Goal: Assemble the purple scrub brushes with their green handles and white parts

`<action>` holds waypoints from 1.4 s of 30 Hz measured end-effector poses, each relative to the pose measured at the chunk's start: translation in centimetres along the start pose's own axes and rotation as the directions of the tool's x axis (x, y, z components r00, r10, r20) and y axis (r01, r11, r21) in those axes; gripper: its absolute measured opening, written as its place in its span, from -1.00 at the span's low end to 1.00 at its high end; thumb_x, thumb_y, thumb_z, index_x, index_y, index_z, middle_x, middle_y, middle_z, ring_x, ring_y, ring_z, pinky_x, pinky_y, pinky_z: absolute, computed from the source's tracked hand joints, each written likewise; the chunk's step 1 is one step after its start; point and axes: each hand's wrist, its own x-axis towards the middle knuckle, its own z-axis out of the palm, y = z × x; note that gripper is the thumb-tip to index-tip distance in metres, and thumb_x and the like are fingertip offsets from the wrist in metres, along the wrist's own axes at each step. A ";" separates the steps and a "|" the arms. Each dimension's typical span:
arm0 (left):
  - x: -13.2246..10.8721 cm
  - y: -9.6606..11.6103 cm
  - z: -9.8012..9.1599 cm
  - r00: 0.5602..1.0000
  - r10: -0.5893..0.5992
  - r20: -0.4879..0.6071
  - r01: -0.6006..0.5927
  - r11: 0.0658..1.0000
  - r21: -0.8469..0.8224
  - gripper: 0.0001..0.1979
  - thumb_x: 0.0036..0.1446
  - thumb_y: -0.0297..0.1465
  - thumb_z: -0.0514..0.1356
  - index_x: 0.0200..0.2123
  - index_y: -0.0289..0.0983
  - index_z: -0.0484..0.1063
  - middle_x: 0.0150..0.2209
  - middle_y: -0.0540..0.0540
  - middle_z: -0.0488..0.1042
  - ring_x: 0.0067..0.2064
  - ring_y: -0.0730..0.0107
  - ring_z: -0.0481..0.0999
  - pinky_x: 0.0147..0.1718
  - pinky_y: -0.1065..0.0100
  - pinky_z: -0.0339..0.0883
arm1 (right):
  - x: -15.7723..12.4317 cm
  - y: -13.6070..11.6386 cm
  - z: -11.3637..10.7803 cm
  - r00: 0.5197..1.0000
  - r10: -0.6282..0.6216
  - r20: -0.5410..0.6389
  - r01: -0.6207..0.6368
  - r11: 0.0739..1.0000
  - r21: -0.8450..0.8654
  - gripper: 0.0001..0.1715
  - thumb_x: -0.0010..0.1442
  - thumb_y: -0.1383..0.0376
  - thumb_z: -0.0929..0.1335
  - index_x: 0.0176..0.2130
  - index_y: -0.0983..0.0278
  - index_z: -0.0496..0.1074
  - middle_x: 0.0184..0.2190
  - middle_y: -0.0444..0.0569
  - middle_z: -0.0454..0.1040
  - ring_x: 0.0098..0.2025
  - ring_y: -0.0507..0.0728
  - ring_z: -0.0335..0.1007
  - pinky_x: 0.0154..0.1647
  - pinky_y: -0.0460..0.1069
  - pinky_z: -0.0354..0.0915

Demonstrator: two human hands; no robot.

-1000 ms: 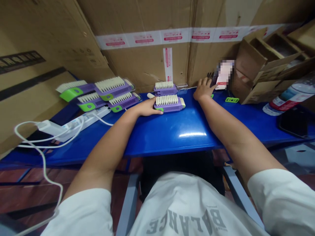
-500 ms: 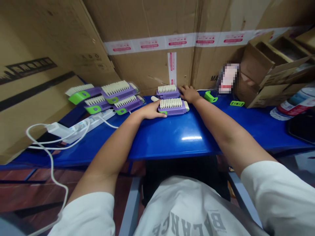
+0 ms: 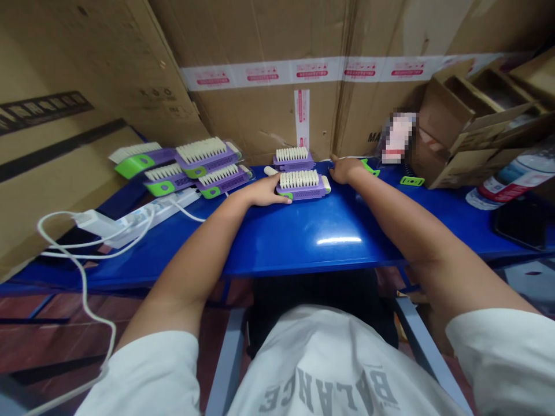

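A purple brush (image 3: 299,182) with cream bristles, a green end and a cream tip lies on the blue table. My left hand (image 3: 269,192) grips its left end, thumb along the front edge. Just behind it, by the cardboard, sits a second purple brush (image 3: 292,158), untouched. To the right of both, my right hand (image 3: 346,170) rests at the back of the table, thumb and forefinger apart, with no held thing visible. A green plastic part (image 3: 370,167) is partly hidden behind that wrist. Farther right lies a flat green piece (image 3: 412,181).
Several purple-and-green brushes (image 3: 202,157) are piled at the left, behind a white power strip (image 3: 162,211) with trailing cables. Tall cardboard (image 3: 260,121) walls the back. On the right stand open cardboard boxes (image 3: 446,112), a water bottle (image 3: 498,185) and a black phone (image 3: 520,222).
My right hand has moved right, away from the rear brush, toward the green part. My left hand stays on the front brush. The whole view has shifted slightly.
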 end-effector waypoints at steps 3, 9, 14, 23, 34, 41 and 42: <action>0.0 -0.1 0.0 1.000 0.005 -0.010 -0.005 1.000 -0.001 0.08 0.16 0.00 0.51 0.64 -0.19 0.26 0.65 -0.36 0.37 0.63 -0.31 0.42 0.61 -0.17 0.27 | -1.1 1.2 0.1 0.999 -0.029 0.034 0.029 0.999 0.022 -0.17 0.66 0.14 0.26 0.71 0.41 0.17 0.55 0.49 0.47 0.56 0.57 0.50 0.47 0.30 0.43; -0.2 -0.3 -0.1 1.000 0.008 -0.019 -0.008 1.000 -0.007 0.08 0.16 0.03 0.52 0.64 -0.16 0.28 0.65 -0.33 0.38 0.63 -0.32 0.42 0.62 -0.14 0.28 | -1.8 3.8 0.5 1.000 0.008 -0.001 -0.007 0.949 0.314 -0.30 0.63 0.14 0.31 0.58 0.36 0.37 0.38 0.37 0.67 0.25 0.45 0.75 0.24 0.21 0.61; -0.3 -0.5 -0.2 1.000 0.008 -0.029 -0.008 1.000 -0.007 0.06 0.16 0.03 0.53 0.62 -0.17 0.31 0.63 -0.33 0.41 0.60 -0.33 0.46 0.61 -0.18 0.30 | -1.4 5.8 0.2 0.994 0.092 0.054 -0.104 0.941 0.322 -0.24 0.72 0.03 0.13 0.50 0.41 0.49 0.25 0.46 0.71 -0.01 0.47 0.80 -0.12 0.24 0.69; -0.5 -0.3 -0.4 1.000 -0.023 -0.016 0.024 0.999 0.026 0.08 0.18 0.03 0.54 0.63 -0.20 0.28 0.61 -0.38 0.43 0.59 -0.36 0.48 0.59 -0.20 0.34 | -2.0 6.8 -0.5 0.996 0.034 0.088 -0.071 0.884 0.462 -0.27 0.65 0.27 0.25 0.68 0.20 0.32 0.15 0.26 0.78 -0.20 0.28 0.79 -0.22 0.10 0.68; -0.5 -0.3 -0.3 1.000 -0.006 -0.011 0.006 1.000 -0.007 0.04 0.18 0.02 0.52 0.63 -0.13 0.29 0.64 -0.30 0.40 0.61 -0.31 0.45 0.60 -0.17 0.32 | -4.4 6.0 -1.8 0.974 -0.109 0.197 0.004 0.882 0.472 -0.10 0.21 0.40 0.73 0.44 0.27 0.58 0.29 0.22 0.71 -0.06 0.25 0.80 -0.16 0.02 0.73; -0.5 -0.4 -0.4 1.000 0.015 -0.010 -0.015 1.000 0.004 0.06 0.19 0.03 0.52 0.64 -0.12 0.28 0.64 -0.29 0.39 0.61 -0.31 0.45 0.60 -0.17 0.32 | -4.6 2.6 -1.3 0.954 -0.260 0.150 0.181 0.899 0.400 -0.14 0.25 0.31 0.71 0.43 0.23 0.55 0.34 0.18 0.67 -0.01 0.25 0.76 -0.12 0.02 0.66; -0.5 -0.5 -0.4 1.000 0.019 -0.010 -0.019 1.000 -0.002 0.06 0.19 0.03 0.53 0.64 -0.12 0.28 0.64 -0.30 0.40 0.61 -0.31 0.45 0.60 -0.17 0.32 | -4.4 2.4 -1.2 0.951 -0.276 0.141 0.205 0.901 0.381 -0.16 0.25 0.28 0.71 0.42 0.23 0.55 0.33 0.17 0.68 0.01 0.26 0.76 -0.09 0.03 0.66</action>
